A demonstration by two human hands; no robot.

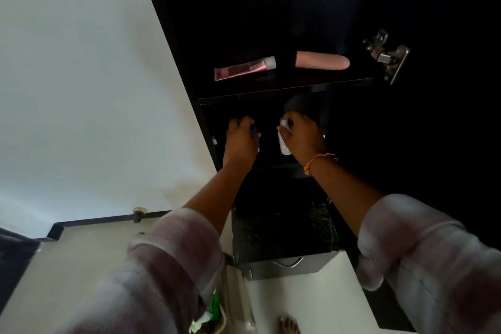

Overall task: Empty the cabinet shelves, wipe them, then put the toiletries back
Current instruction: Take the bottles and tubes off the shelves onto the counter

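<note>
Reaches both hands into the lower compartment of a dark cabinet (271,22), under the upper shelf (284,90). Grips a white bottle (284,145) in the right hand (305,137), fingers curled round it, bottle roughly upright, label too blurred to read. Grips a small blue-and-white item (254,133) in the left hand (240,139); cannot tell what kind of toiletry. Holds the two hands near each other but apart, both inside the compartment. Wears an orange thread band (315,161) on the right wrist and a pale checked sleeve (173,266) ending at mid-forearm on each arm.

Stores on the upper shelf a pink tube (245,68), lying flat with its white cap to the right. Stores near it, further right and apart, a pale pink rounded cylinder (322,60), also lying flat.

Carries a metal hinge (387,55) on the right cabinet side. Adjoins a plain white wall (81,89) on the left. Presents below the hands an open metal drawer (284,268) with a dark interior and a recessed pull on its front. Includes at the bottom edge a bare foot (289,324) and some green and white items (212,306), partly hidden by the left sleeve.
</note>
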